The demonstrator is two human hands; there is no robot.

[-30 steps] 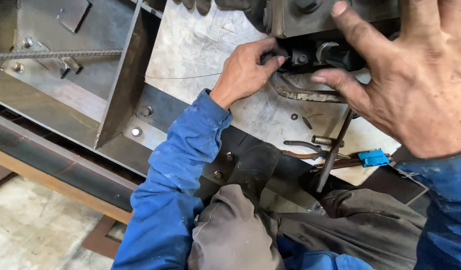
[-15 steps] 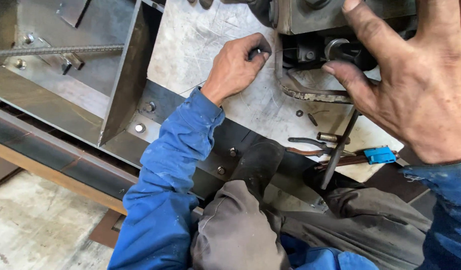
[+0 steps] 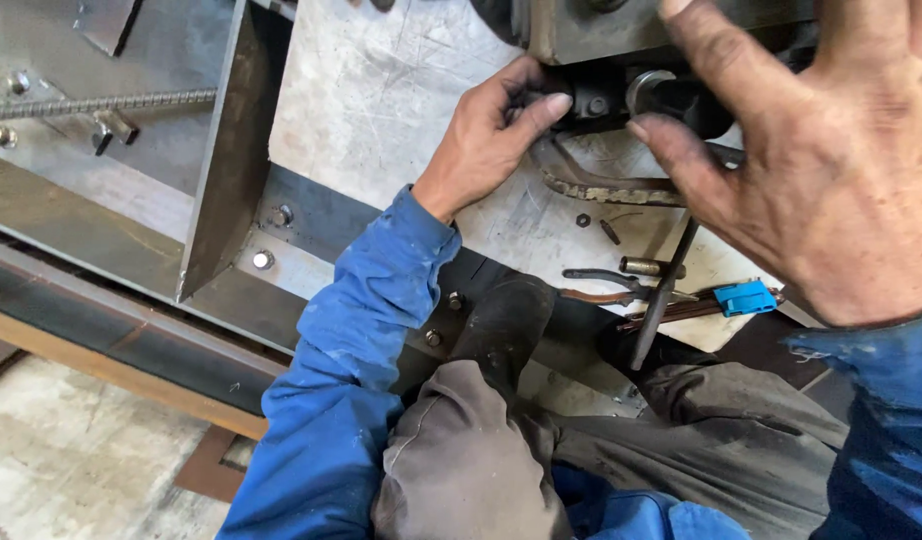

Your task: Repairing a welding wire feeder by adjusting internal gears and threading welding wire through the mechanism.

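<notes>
My left hand reaches up over a scratched steel plate. Its thumb and fingertips pinch a dark bolted machine part under a grey housing at the top edge. My right hand fills the upper right, close to the camera. Its fingers are spread, with thumb and forefinger on either side of a shiny metal ring on the same part; it holds nothing. A worn curved spanner lies on the plate just below both hands.
Pliers, a dark rod, a blue plastic piece and small loose nuts lie on the plate's lower right. A threaded bar crosses the steel frame at upper left. My knee and black boot are below.
My left hand's fingers curled back onto the plate half a second ago and have stretched right again onto the dark part. My right hand has stayed at the ring.
</notes>
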